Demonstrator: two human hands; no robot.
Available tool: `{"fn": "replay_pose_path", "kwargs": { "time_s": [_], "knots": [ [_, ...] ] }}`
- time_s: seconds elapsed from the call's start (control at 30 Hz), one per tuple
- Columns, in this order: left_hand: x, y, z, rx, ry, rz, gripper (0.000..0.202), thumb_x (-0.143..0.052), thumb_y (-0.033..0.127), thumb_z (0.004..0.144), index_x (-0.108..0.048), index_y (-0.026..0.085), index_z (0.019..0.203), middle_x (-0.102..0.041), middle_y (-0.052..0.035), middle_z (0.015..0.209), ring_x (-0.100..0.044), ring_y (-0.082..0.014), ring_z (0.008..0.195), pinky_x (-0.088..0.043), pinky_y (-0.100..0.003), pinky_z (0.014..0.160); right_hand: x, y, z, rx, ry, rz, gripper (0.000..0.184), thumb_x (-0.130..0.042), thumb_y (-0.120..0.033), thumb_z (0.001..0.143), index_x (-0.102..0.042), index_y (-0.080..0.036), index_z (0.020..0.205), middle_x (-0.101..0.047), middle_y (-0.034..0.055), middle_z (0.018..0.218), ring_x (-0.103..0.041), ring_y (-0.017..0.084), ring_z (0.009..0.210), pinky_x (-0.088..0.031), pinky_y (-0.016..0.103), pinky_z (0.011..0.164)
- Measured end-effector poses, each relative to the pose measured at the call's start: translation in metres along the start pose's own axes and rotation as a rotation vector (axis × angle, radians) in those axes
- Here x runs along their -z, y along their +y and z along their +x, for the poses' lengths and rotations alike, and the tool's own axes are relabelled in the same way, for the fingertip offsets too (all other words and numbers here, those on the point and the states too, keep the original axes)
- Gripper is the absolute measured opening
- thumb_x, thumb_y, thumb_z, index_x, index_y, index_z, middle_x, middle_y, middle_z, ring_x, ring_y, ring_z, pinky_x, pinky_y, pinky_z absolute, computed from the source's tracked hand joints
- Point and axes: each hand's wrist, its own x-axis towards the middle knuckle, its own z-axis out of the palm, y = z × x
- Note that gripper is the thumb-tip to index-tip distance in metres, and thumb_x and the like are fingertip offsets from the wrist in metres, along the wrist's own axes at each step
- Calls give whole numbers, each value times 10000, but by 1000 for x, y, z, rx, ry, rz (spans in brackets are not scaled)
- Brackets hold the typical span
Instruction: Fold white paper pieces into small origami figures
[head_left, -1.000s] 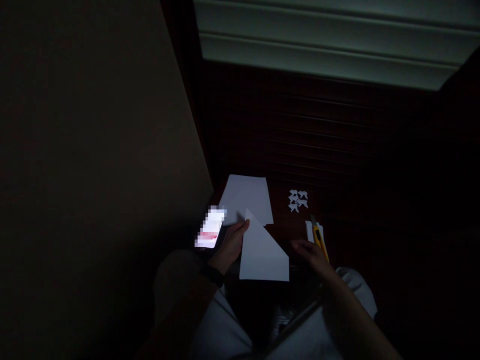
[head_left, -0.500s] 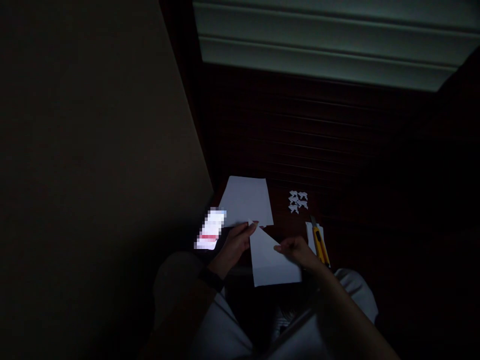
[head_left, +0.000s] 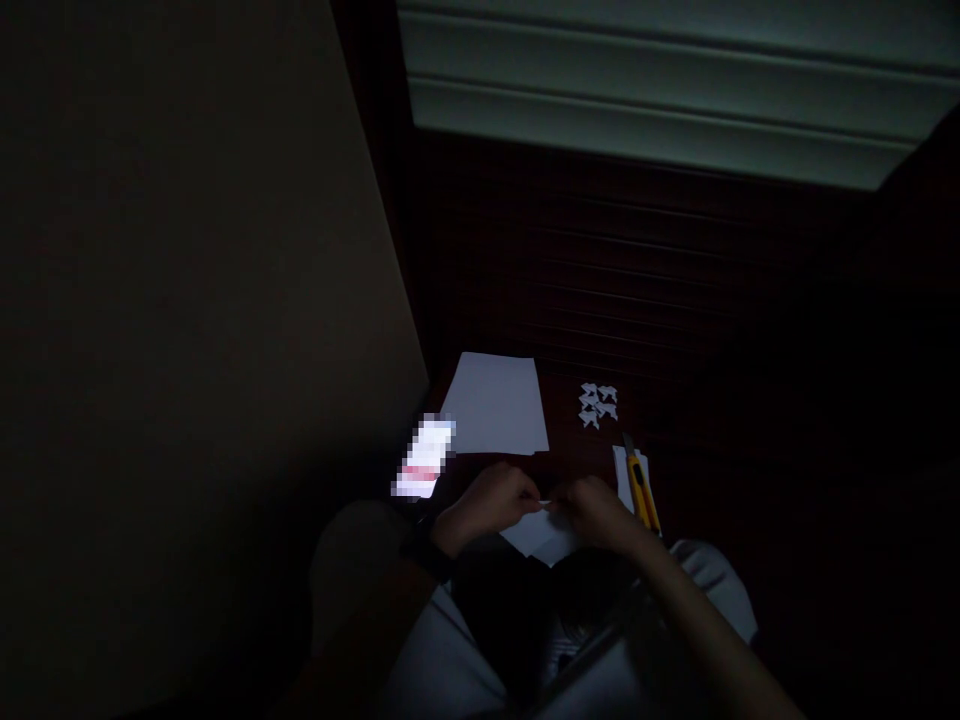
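Left hand [head_left: 501, 497] and right hand [head_left: 598, 512] nearly meet, each pinching the far edge of a white paper [head_left: 551, 542]. It extends from between them toward the body; neither hand nearer. Long axis unclear, partly covered.

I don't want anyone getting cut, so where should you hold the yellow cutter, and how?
Maybe grip the yellow cutter's long, slim handle around its lower half, coming from the person's side: the grey tip, seemingly the blade, points away from the person.
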Motion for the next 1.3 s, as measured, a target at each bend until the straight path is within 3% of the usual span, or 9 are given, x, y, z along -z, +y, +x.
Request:
{"fn": "replay_pose_path", "kwargs": {
  "time_s": [0.23, 0.77, 0.87, 0.97, 1.03, 1.1, 1.3],
  "knots": [
    [2, -3, -3, -5, -43, 27, 205, -547, 269, 697, -726, 176, 660, -667, -24, 570, -513, -143, 467, -281, -224, 452, 12, -5, -7, 1, -9, -167, 201, -505, -213, 774, -683, -252, 859, -696, 52, 831, -626, 200, 786, -364, 237, 647],
    [42, -21, -21, -7, -167, -65, 151, -592, 241, 677, -727, 206, 735, -696, -50, 662, -623, -186, 580, -407, -223, 515, 34, 27, -17, -1, 2, 74, 179, -524, -199, 729, -701, -209, 751, -691, 43, 723, -613, 195, 680, -385, 253, 617],
    [55, -26, -24, 41, -216, 13, 151, -591, 257, 686, -723, 210, 743, -698, -40, 680, -625, -179, 608, -415, -228, 557, 35, 31, -18, -7, -8, 52, 166, -526, -221, 736, -692, -213, 741, -689, 38, 728, -615, 191, 688, -387, 248, 610],
    [63, -23, -26, 162, -113, 247, 164, -562, 260, 719, -710, 202, 757, -697, -32, 777, -618, -178, 714, -409, -242, 644, 34, 34, -18, -34, -9, 8, 158, -530, -232, 738, -687, -211, 746, -686, 41, 730, -617, 190, 697, -389, 243, 607],
    [61, -15, -26, 222, 1, 396, 192, -525, 269, 755, -700, 198, 789, -690, -34, 827, -605, -183, 772, -396, -253, 689, 32, 33, -16, -36, 0, -17, 168, -522, -216, 738, -687, -212, 770, -687, 42, 745, -616, 188, 714, -390, 242, 623],
    [51, -3, -23, 182, 63, 422, 247, -462, 289, 808, -680, 209, 891, -682, -37, 884, -597, -181, 814, -389, -252, 711, 29, 28, -13, -26, 5, -23, 184, -508, -195, 743, -687, -209, 785, -687, 42, 765, -614, 179, 720, -387, 234, 630],
    [10, 17, -9, 16, -71, 391, 212, -520, 327, 786, -688, 214, 848, -689, -43, 824, -605, -182, 752, -367, -231, 653, 22, 4, -7, 36, 2, 9, 200, -494, -219, 776, -685, -209, 835, -689, 43, 798, -613, 172, 716, -378, 222, 617]
  ]
}}
